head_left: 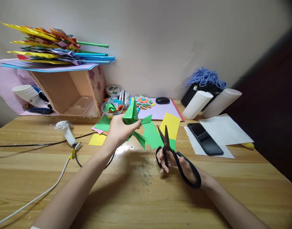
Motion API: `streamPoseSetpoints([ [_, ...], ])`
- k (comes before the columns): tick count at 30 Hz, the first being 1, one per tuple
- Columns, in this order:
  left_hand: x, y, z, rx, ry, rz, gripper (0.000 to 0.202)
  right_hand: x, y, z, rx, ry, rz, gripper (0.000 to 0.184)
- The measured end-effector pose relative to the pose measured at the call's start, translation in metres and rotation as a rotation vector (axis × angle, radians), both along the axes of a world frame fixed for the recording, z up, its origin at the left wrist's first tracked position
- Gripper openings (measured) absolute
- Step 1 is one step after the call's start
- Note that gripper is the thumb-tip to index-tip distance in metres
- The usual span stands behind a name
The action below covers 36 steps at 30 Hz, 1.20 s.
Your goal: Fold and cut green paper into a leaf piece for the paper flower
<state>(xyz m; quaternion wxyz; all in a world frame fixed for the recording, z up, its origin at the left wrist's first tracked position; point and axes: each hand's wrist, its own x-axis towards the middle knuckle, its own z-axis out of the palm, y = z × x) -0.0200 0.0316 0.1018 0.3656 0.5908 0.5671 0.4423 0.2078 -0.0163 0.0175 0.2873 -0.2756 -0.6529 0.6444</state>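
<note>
- Far left: stacked white cups [24, 91] beside an open box [96, 86]; on its top, a pile of multicoloured papercraft [50, 44] with green and blue stems pointing right.
- Glue gun [67, 133], white, on the table, cables near it.
- Bowl [112, 110] of paper scraps, green and orange showing.
- Left hand [119, 128]: pinching the green paper [131, 113], thumb uppermost, fingers mostly hidden behind.
- Green paper: bright, plain, creased, held above the table left of centre. One tall peak stands to a sharp point; a narrow flap juts right past the thumb; pointed strips splay out below the hand. Part hidden by the grip.
- Behind and right of it: flat green sheet [150, 135], yellow sheet [171, 122] adjoining.
- Right hand [170, 159]: holding the scissors [167, 144] by black looped handles; dark blades parted, tips upward, apart from the green paper.
- Right: black phone [204, 139] on white paper [228, 128].
</note>
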Motion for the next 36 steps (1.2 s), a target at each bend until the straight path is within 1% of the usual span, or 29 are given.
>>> streamPoseSetpoints([
  [2,0.004,-0.003,0.001,0.006,-0.011,-0.009,0.017,0.000,-0.003,0.002,0.023,-0.080,0.030,0.060],
  [4,0.010,-0.007,-0.001,-0.022,0.016,-0.065,0.018,0.000,-0.003,0.005,0.052,-0.131,0.038,0.062],
  [7,0.020,-0.012,-0.007,-0.120,0.078,-0.167,0.019,-0.002,-0.003,0.010,0.049,-0.166,0.031,0.065],
  [9,0.025,-0.013,-0.012,-0.186,0.086,-0.210,0.020,-0.005,-0.004,0.013,0.028,-0.166,0.025,0.066],
  [12,0.027,-0.012,-0.015,-0.252,0.049,-0.240,0.019,-0.007,-0.006,0.017,0.011,-0.161,0.027,0.067],
  [16,0.023,-0.009,-0.015,-0.265,-0.006,-0.280,0.016,-0.005,-0.007,0.017,0.018,-0.167,0.023,0.066],
  [20,0.020,-0.007,-0.014,-0.269,-0.004,-0.295,0.016,-0.003,-0.007,0.015,0.017,-0.162,0.028,0.068],
  [24,0.019,-0.006,-0.014,-0.258,0.022,-0.298,0.017,-0.005,-0.007,0.015,-0.032,-0.166,0.008,0.069],
  [29,0.018,-0.005,-0.015,-0.291,-0.009,-0.296,0.018,-0.009,-0.008,0.016,-0.099,-0.174,-0.019,0.069],
  [36,0.016,-0.004,-0.016,-0.297,-0.049,-0.322,0.016,-0.007,-0.007,0.008,-0.084,-0.166,-0.004,0.069],
])
